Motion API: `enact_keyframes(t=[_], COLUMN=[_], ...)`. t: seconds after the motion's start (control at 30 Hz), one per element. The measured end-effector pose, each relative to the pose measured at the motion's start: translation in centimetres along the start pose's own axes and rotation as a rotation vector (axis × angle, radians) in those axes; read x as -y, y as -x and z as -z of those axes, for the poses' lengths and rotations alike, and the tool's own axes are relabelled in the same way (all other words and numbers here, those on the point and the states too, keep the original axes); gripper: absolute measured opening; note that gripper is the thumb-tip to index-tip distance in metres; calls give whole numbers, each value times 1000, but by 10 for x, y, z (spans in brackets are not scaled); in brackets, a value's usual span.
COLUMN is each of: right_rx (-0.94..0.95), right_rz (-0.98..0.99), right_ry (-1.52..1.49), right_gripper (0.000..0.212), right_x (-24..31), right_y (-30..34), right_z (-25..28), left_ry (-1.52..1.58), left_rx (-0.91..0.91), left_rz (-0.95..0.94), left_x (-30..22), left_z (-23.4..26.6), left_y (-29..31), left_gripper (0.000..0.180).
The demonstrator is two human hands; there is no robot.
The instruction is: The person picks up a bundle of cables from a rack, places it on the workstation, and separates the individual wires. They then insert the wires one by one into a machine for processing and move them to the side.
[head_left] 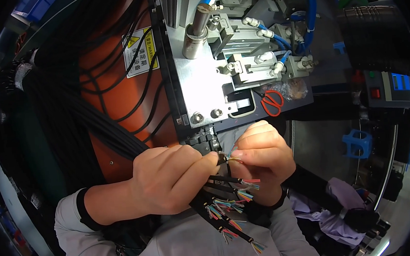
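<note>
My left hand [170, 177] is closed around a black cable, pinching it just behind its stripped end between thumb and forefinger. Thin coloured wires [233, 158] fan out of that end, and my right hand [266, 154] pinches them between thumb and fingertips. Below my left hand hang several more black cables [207, 206], their ends stripped to red, blue, yellow and white wires [226, 206]. The cables' long black bundle [92, 118] runs away to the upper left. Both hands are directly in front of a metal machine fixture [200, 79]; its front black part is partly hidden.
An orange panel [111, 146] with a warning label [141, 53] lies under the cables. Red-handled scissors [272, 103] rest beside the fixture, near a clear plastic bag [292, 89]. Blue air hoses [310, 6] loop behind. At right are a control box [392, 89] and a blue plastic holder [357, 144].
</note>
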State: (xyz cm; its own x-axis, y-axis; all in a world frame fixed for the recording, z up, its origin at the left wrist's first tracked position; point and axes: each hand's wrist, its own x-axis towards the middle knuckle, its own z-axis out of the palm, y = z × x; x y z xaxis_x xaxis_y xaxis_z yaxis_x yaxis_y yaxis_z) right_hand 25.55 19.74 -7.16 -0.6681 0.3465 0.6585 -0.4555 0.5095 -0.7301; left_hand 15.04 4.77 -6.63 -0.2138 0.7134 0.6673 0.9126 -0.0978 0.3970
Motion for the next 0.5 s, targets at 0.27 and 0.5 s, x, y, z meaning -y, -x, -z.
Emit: enact_keyframes(t=[0.27,0.5], right_rx=[43,256], right_rz=[-91,-566], right_ry=[167,-120], right_gripper=[20,15], right_x=[6,0], right_y=[1,-4], right_z=[0,29], left_ry=[-157,-145], left_rx=[81,122], left_rz=[21,-25], left_x=[0,0], left_z=[3,-3], left_y=[-1,-2], left_gripper=[24,35])
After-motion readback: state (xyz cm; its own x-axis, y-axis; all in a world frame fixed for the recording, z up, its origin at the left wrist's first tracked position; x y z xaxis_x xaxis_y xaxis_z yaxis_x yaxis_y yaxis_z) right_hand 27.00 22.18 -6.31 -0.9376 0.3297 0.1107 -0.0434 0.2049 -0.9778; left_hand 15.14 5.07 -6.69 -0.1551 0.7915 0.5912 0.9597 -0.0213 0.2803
